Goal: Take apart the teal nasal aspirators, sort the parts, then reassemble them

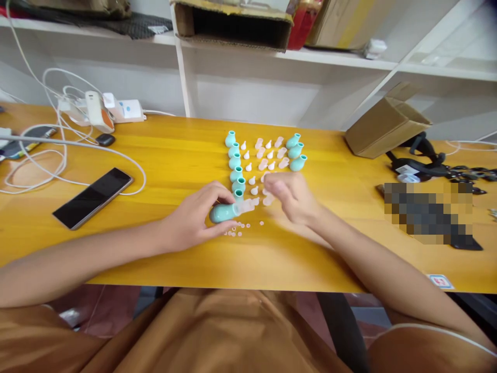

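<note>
teal bulb [223,212] lying on its side near the front of the yellow table [174,160], pinched between thumb and fingers of the left hand [194,217], with a clear nozzle tip [245,206] seated at its mouth and pointing right. right hand [289,197] blurred just beside that tip, fingers curled loosely; cannot tell whether anything is held there. directly behind, a column of upright teal bulbs [235,160], rows of small translucent tips [264,155], three more bulbs [295,152] leaning at the right end. tiny pinkish round pieces [238,229] scattered on the wood just under the held bulb. likely trouble: a sweep of the right wrist knocking over the nearest standing bulbs or scattering the tips, being so close; the loose round pieces brushed off the near edge by either forearm; the tip going on crooked or popping off if the soft bulb gets squeezed too hard. smartphone [93,198] and white cables [58,155] well apart at left, unlikely to interfere.
</note>
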A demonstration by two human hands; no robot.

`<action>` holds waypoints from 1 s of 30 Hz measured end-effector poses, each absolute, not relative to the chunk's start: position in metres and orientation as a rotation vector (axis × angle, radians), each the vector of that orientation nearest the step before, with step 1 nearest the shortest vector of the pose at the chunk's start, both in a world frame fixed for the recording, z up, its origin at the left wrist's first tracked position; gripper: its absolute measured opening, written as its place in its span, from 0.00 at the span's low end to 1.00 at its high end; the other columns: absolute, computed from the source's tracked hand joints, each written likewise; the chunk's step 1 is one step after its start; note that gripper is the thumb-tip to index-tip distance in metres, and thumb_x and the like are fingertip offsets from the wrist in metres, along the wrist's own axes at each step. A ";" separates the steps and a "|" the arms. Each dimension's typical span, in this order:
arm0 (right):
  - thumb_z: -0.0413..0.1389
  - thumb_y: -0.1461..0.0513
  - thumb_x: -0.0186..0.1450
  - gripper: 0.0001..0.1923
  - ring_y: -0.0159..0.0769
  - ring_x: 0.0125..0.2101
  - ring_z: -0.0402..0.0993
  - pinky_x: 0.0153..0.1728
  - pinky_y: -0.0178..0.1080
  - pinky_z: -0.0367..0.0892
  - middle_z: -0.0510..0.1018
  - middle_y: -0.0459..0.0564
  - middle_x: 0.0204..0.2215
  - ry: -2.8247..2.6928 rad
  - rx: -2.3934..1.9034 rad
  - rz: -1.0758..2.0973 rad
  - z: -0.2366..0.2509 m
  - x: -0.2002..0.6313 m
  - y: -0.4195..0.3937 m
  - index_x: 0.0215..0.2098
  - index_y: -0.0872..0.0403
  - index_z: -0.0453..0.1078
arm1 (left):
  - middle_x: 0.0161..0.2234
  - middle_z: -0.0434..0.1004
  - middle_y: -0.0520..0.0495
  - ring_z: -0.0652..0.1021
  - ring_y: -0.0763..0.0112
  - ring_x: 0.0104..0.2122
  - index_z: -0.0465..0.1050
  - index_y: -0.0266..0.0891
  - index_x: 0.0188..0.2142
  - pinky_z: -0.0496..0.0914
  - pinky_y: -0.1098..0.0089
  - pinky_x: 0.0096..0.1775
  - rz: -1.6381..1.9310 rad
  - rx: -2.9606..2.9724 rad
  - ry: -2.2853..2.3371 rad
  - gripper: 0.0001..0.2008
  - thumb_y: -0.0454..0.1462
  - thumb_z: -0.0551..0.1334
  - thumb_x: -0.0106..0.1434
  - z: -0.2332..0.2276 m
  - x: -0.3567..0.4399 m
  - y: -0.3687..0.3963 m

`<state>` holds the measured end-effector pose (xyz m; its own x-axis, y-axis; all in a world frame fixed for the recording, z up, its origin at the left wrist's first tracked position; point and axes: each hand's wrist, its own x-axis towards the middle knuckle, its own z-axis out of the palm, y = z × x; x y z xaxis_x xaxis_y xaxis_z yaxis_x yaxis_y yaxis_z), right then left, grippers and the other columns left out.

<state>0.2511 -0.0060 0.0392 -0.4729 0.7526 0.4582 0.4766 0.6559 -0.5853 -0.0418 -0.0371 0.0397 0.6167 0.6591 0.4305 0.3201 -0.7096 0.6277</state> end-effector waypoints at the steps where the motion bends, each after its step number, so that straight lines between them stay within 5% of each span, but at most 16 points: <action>1: 0.38 0.33 0.79 0.37 0.32 0.23 0.56 0.28 0.39 0.52 0.61 0.43 0.22 -2.189 -0.859 0.605 0.038 0.240 -0.016 0.26 0.50 0.55 | 0.46 0.80 0.47 0.82 0.64 0.44 0.70 0.43 0.52 0.77 0.64 0.46 0.913 2.353 0.742 0.16 0.42 0.72 0.70 0.039 -0.042 -0.040; 7: 0.54 0.37 0.76 0.34 0.28 0.24 0.56 0.26 0.36 0.51 0.62 0.41 0.21 -2.128 -0.775 0.980 0.025 0.199 -0.055 0.25 0.53 0.62 | 0.50 0.83 0.47 0.85 0.63 0.48 0.69 0.46 0.58 0.79 0.63 0.50 0.860 2.418 0.707 0.22 0.44 0.73 0.71 0.032 -0.046 -0.057; 16: 0.53 0.43 0.80 0.33 0.28 0.20 0.56 0.23 0.36 0.53 0.63 0.41 0.19 -1.881 -0.516 1.178 0.011 0.189 -0.063 0.23 0.53 0.66 | 0.43 0.83 0.50 0.85 0.67 0.44 0.73 0.43 0.48 0.80 0.64 0.47 0.751 1.679 0.685 0.21 0.42 0.79 0.63 0.039 -0.035 -0.057; 20: 0.50 0.37 0.78 0.36 0.29 0.16 0.52 0.19 0.38 0.53 0.57 0.40 0.15 -1.665 -0.392 1.336 0.021 0.189 -0.061 0.20 0.49 0.55 | 0.42 0.86 0.46 0.86 0.64 0.43 0.71 0.41 0.46 0.81 0.62 0.46 0.594 1.424 0.555 0.18 0.42 0.77 0.66 0.037 -0.036 -0.053; 24: 0.40 0.32 0.77 0.39 0.32 0.17 0.49 0.21 0.41 0.51 0.51 0.41 0.15 -1.740 -0.636 0.948 0.052 0.224 -0.030 0.19 0.48 0.47 | 0.46 0.85 0.42 0.85 0.64 0.48 0.72 0.40 0.48 0.79 0.60 0.51 0.568 1.473 0.469 0.18 0.39 0.77 0.66 0.026 -0.036 -0.049; 27: 0.39 0.27 0.74 0.42 0.33 0.20 0.54 0.24 0.40 0.54 0.57 0.44 0.17 -1.978 -1.205 0.446 0.068 0.267 0.010 0.19 0.49 0.57 | 0.47 0.84 0.42 0.84 0.64 0.48 0.72 0.40 0.49 0.78 0.60 0.52 0.562 1.515 0.442 0.17 0.38 0.76 0.67 0.022 -0.033 -0.049; 30: 0.34 0.34 0.79 0.44 0.42 0.24 0.68 0.30 0.43 0.62 0.65 0.51 0.17 -1.965 -1.767 0.037 0.065 0.298 0.043 0.22 0.51 0.68 | 0.47 0.84 0.42 0.84 0.64 0.48 0.73 0.40 0.50 0.78 0.60 0.52 0.539 1.565 0.439 0.16 0.37 0.75 0.68 0.022 -0.032 -0.050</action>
